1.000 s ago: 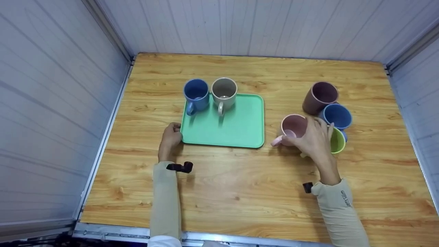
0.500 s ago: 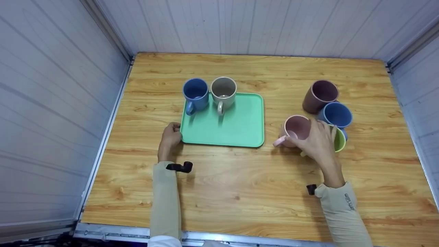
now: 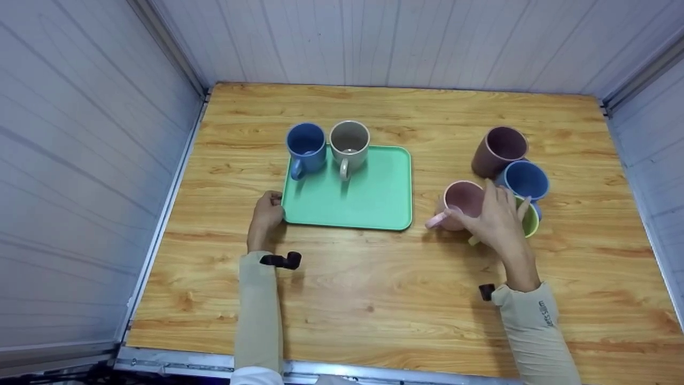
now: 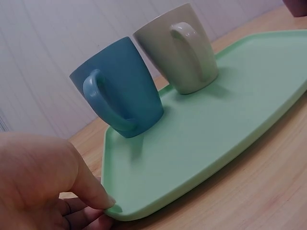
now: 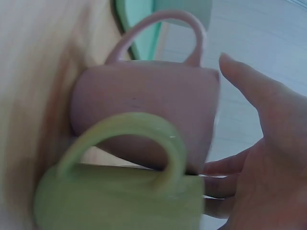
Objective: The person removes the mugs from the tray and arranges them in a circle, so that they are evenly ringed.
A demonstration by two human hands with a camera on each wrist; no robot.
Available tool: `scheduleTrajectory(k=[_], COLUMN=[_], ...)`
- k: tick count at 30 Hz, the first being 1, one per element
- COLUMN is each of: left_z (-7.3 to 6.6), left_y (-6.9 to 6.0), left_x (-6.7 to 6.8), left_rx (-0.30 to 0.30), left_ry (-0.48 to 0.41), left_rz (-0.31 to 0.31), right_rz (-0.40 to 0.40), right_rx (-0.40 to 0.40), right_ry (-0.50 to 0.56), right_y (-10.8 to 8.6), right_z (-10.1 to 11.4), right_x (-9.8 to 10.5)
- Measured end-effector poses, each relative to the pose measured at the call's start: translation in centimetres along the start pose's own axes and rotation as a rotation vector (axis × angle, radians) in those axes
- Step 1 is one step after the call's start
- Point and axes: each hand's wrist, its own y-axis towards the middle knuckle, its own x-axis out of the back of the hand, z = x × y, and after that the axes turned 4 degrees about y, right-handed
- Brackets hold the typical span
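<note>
My left hand [image 3: 266, 215] pinches the near-left corner of the green tray [image 3: 347, 206], with the thumb over its rim [image 4: 158, 201]. On the tray's far left stand a blue mug [image 3: 306, 149] and, to its right, a grey mug [image 3: 350, 144], handles toward me. At the right, my right hand [image 3: 499, 222] grips the upright pink mug [image 3: 454, 219] at its rim, thumb beside the handle and fingers on the far side. A yellow-green mug [image 3: 530, 220] is partly hidden under that hand; in the right wrist view it lies right beside the pink one [image 5: 144, 96].
Behind the yellow-green mug stand another blue mug [image 3: 526, 182] and a dark maroon mug [image 3: 497, 152], close together. Wood-patterned table [image 3: 342, 299] lies around the tray, with white panel walls [image 3: 363, 43] at the back and both sides.
The pink mug and my right hand have shifted slightly right and toward me. My left hand, the tray and its two mugs have stayed in place.
</note>
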Motion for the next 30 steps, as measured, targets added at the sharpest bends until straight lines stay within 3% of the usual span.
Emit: scheduleTrajectory(k=[7,13,30], left_z=[-0.6,-0.8,-0.7], left_y=[-0.2,-0.1,-0.1], left_x=[-0.2,-0.3,-0.7], left_rx=[0.000,0.032,0.044], left_ry=[0.032,0.034,0.015], left_rz=[-0.011,-0.020,-0.065], right_rz=[-0.050,-0.058,0.092], right_rx=[0.052,0.142,0.240], right_ry=[0.026,0.053,0.372], right_y=[1.4,3.3,9.0], right_z=[3.0,5.6,11.1], right_x=[1.8,1.8,-3.5])
